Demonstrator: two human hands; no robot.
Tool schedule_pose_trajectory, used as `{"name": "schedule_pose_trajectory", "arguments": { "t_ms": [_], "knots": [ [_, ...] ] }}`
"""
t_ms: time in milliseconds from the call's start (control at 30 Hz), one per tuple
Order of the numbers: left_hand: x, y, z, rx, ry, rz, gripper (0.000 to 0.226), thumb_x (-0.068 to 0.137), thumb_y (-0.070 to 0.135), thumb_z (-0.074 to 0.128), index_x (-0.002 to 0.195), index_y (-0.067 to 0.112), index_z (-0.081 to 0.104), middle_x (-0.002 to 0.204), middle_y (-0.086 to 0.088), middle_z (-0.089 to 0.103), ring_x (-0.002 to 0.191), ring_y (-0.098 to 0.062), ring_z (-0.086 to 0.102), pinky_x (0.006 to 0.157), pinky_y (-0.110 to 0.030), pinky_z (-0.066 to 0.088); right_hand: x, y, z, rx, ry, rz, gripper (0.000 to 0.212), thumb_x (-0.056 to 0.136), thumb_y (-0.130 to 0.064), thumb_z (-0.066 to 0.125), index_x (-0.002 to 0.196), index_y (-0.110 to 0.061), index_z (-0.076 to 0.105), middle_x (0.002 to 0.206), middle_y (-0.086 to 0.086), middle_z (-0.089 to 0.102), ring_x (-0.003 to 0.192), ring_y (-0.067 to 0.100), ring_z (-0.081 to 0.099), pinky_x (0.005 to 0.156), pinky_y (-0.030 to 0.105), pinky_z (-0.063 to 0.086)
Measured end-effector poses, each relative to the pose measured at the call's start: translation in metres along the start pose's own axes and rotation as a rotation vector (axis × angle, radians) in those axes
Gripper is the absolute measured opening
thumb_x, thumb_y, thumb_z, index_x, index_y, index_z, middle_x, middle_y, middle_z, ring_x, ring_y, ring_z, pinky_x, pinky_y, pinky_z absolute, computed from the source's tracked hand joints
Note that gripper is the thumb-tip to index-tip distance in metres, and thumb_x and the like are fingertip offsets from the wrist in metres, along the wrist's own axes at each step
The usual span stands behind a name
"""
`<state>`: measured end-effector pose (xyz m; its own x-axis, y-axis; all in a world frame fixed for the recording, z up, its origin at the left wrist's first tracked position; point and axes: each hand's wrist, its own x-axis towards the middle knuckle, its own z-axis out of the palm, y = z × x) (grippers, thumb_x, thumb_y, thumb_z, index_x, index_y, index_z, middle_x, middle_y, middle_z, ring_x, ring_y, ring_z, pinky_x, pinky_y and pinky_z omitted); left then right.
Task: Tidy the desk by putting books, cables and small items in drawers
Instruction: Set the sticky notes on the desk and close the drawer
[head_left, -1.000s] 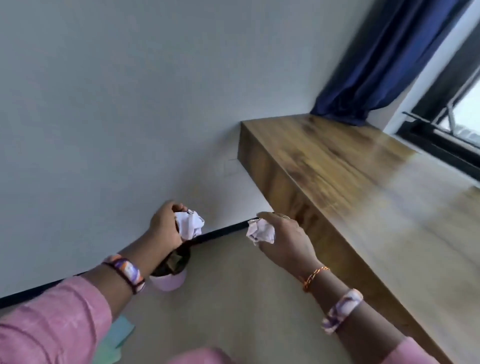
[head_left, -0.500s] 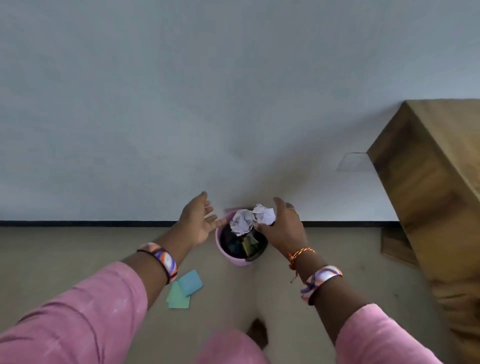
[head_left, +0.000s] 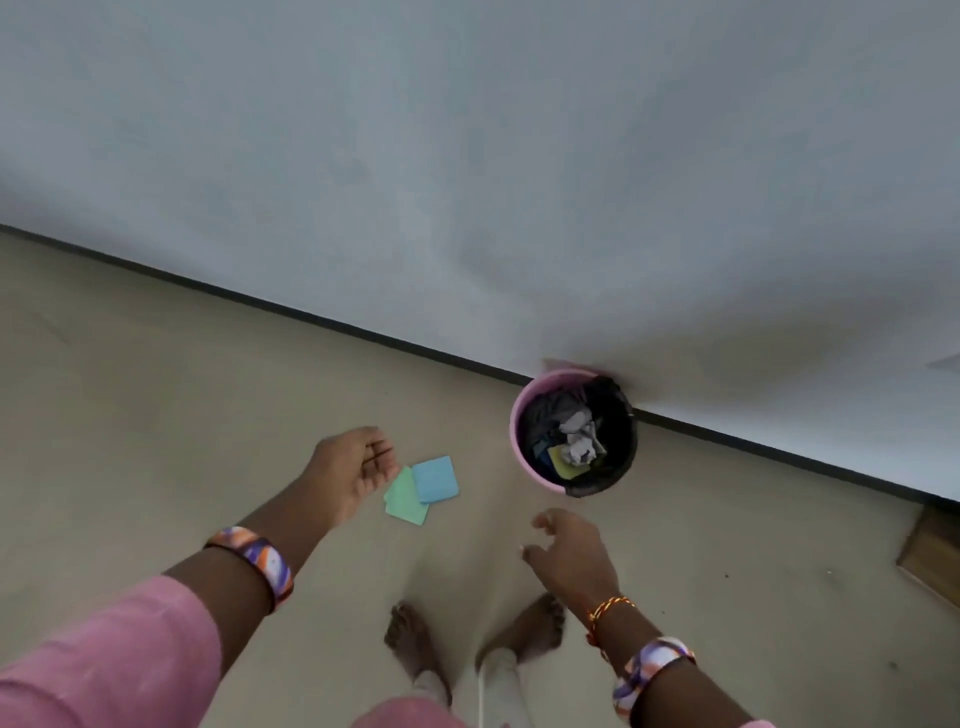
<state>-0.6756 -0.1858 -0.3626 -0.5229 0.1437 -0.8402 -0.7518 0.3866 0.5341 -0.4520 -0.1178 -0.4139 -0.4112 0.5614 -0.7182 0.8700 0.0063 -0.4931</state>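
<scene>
1. Crumpled white paper (head_left: 577, 441): two balls lying inside the pink bin (head_left: 519, 415), on top of dark contents and a yellow-and-blue scrap. Neither hand touches them.
2. Pink bin: stands on the beige floor (head_left: 156, 405), its far rim against the grey wall (head_left: 467, 156), just over the dark skirting line. A black liner (head_left: 621, 431) covers its right side and hangs over the rim.
3. Sticky-note pads on the floor, left of the bin and apart from it: blue pad (head_left: 435, 478) overlapping the upper right corner of the green pad (head_left: 406, 500).
4. Left hand (head_left: 353, 470): held above the floor, fingers loosely curled, holding nothing. In the frame it sits just left of the green pad, its fingertips near that pad's upper edge; whether it is touching cannot be told. Well apart from the bin and the paper in it.
5. Right hand (head_left: 569, 553): held below the bin in the frame, fingers relaxed and slightly spread, holding nothing. Near the bin's front rim but not touching; blurred.
6. Wrists: patterned band on each, plus an orange thread bracelet (head_left: 608, 608) on the right. Pink sleeves on both arms.
7. Bare feet (head_left: 410, 639) on the floor between the arms, at the bottom of the view.
8. Wooden furniture corner (head_left: 930, 556) at the right edge, near the wall.
</scene>
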Motion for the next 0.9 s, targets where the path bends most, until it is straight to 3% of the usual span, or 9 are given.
{"name": "schedule_pose_trajectory", "arguments": {
  "t_ms": [67, 167, 300, 433, 533, 600, 700, 800, 900],
  "knots": [
    [0.028, -0.009, -0.020, 0.026, 0.049, -0.026, 0.026, 0.095, 0.006, 0.043, 0.070, 0.004, 0.049, 0.060, -0.010, 0.054, 0.041, -0.013, 0.056, 0.038, -0.019, 0.049, 0.012, 0.000, 0.027, -0.020, -0.062, -0.021, 0.034, 0.081, -0.024, 0.064, 0.114, -0.018, 0.060, 0.117, 0.000, 0.061, 0.110, 0.018, 0.056, 0.094, 0.027, 0.044],
    [0.079, -0.036, -0.038, 0.200, 0.061, -0.059, 0.023, 0.094, 0.006, 0.045, 0.072, 0.008, 0.049, 0.069, -0.007, 0.049, 0.056, -0.015, 0.050, 0.051, -0.027, 0.051, 0.033, 0.006, 0.065, -0.033, -0.126, -0.034, 0.028, 0.082, -0.023, 0.064, 0.110, -0.021, 0.061, 0.101, -0.006, 0.059, 0.105, 0.016, 0.057, 0.090, 0.027, 0.046],
    [0.163, -0.086, -0.040, 0.480, 0.034, -0.147, 0.016, 0.091, 0.006, 0.051, 0.076, 0.010, 0.047, 0.071, -0.005, 0.046, 0.058, -0.013, 0.044, 0.050, -0.024, 0.048, 0.084, 0.025, 0.118, -0.115, -0.216, -0.061, 0.027, 0.084, -0.027, 0.061, 0.111, -0.028, 0.059, 0.103, -0.010, 0.059, 0.101, 0.011, 0.058, 0.086, 0.024, 0.046],
    [0.265, -0.136, -0.038, 0.525, 0.031, -0.173, 0.009, 0.089, 0.010, 0.058, 0.092, 0.008, 0.049, 0.098, -0.012, 0.047, 0.075, -0.018, 0.049, 0.048, -0.025, 0.049, 0.178, 0.049, 0.181, 0.055, -0.219, 0.006, 0.027, 0.078, -0.018, 0.070, 0.104, -0.019, 0.062, 0.089, -0.003, 0.063, 0.088, 0.017, 0.061, 0.078, 0.022, 0.048],
    [0.330, -0.175, -0.046, 0.530, 0.060, -0.205, 0.029, 0.088, 0.021, 0.061, 0.114, 0.014, 0.052, 0.122, -0.015, 0.047, 0.095, -0.021, 0.045, 0.062, -0.030, 0.047, 0.251, 0.055, 0.224, 0.311, -0.164, 0.138, 0.045, 0.077, -0.017, 0.074, 0.118, -0.012, 0.054, 0.096, 0.007, 0.066, 0.090, 0.022, 0.062, 0.086, 0.037, 0.052],
    [0.371, -0.204, -0.054, 0.560, 0.070, -0.218, 0.051, 0.086, 0.042, 0.059, 0.132, 0.027, 0.042, 0.137, -0.009, 0.035, 0.106, -0.023, 0.044, 0.079, -0.034, 0.047, 0.300, 0.062, 0.251, 0.240, -0.091, 0.099, 0.056, 0.079, -0.022, 0.072, 0.127, -0.011, 0.048, 0.104, 0.006, 0.062, 0.094, 0.023, 0.060, 0.089, 0.039, 0.050],
    [0.418, -0.230, -0.066, 0.764, 0.122, -0.128, 0.063, 0.084, 0.061, 0.048, 0.140, 0.039, 0.029, 0.141, -0.008, 0.018, 0.123, -0.028, 0.038, 0.100, -0.044, 0.041, 0.361, 0.069, 0.282, -0.033, 0.035, -0.081, 0.067, 0.081, -0.025, 0.068, 0.138, -0.008, 0.037, 0.127, 0.015, 0.052, 0.114, 0.031, 0.052, 0.097, 0.038, 0.041],
    [0.446, -0.246, -0.072, 0.701, 0.112, -0.062, 0.062, 0.086, 0.055, 0.050, 0.139, 0.031, 0.030, 0.138, -0.009, 0.026, 0.122, -0.029, 0.043, 0.093, -0.045, 0.048, 0.395, 0.068, 0.314, -0.129, 0.091, -0.123, 0.075, 0.081, -0.024, 0.067, 0.142, -0.007, 0.027, 0.134, 0.019, 0.043, 0.123, 0.036, 0.042, 0.099, 0.038, 0.035],
    [0.452, -0.255, -0.072, 0.437, -0.035, -0.193, 0.051, 0.088, 0.037, 0.059, 0.127, 0.017, 0.034, 0.120, -0.009, 0.048, 0.098, -0.025, 0.057, 0.072, -0.037, 0.054, 0.396, 0.062, 0.345, -0.037, 0.075, -0.082, 0.078, 0.078, -0.015, 0.066, 0.143, -0.010, 0.023, 0.108, 0.011, 0.058, 0.105, 0.029, 0.054, 0.088, 0.035, 0.043]
  ]
}}
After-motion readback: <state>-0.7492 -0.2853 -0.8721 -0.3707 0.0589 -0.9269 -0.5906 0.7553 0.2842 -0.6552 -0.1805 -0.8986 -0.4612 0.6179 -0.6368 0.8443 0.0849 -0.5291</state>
